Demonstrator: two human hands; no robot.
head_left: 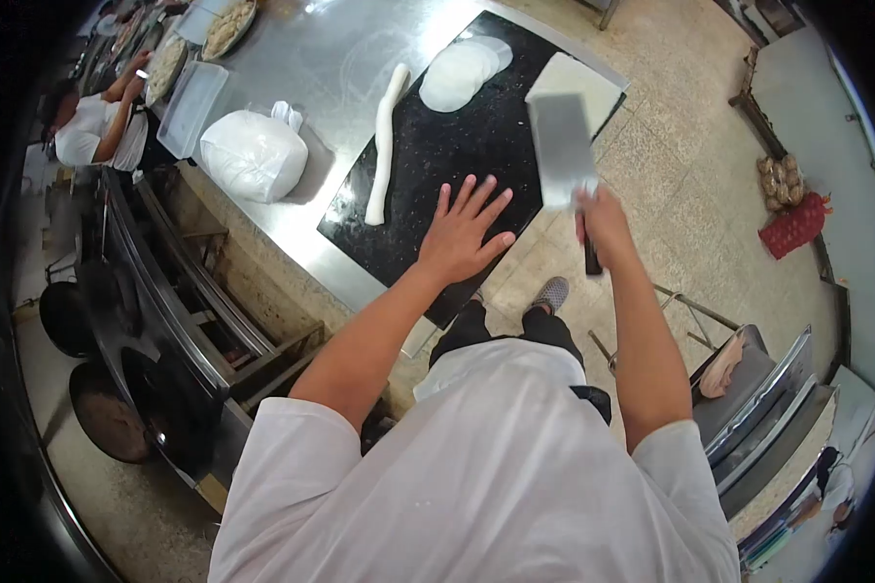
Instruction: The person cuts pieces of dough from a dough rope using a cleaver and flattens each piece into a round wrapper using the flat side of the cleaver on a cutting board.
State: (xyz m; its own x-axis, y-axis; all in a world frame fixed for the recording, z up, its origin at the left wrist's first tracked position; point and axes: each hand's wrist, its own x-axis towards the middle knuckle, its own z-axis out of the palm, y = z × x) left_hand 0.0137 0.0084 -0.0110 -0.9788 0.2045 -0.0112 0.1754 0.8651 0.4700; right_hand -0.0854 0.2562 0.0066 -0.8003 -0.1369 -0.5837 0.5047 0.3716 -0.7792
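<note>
My right hand (pixel 605 225) grips the dark handle of a cleaver (pixel 562 141), whose broad, slightly blurred blade points away from me at the right edge of the black board (pixel 457 160). Fingers spread, palm down, my left hand (pixel 465 233) is over the near part of the board and holds nothing. Left of it, a long rope of white dough (pixel 387 146) lies along the board's left side. Thin round dough wrappers (pixel 462 76) overlap at the far end. Partly behind the cleaver blade is a flat white square sheet (pixel 588 85); its material is unclear.
A tied white plastic bag (pixel 253 154) sits on the steel table (pixel 345 44), near a clear plastic tub (pixel 192 109). A co-worker in a white shirt (pixel 102 126) stands at far left. Dark woks (pixel 107 408) are at left; a chair (pixel 729 364) stands at right.
</note>
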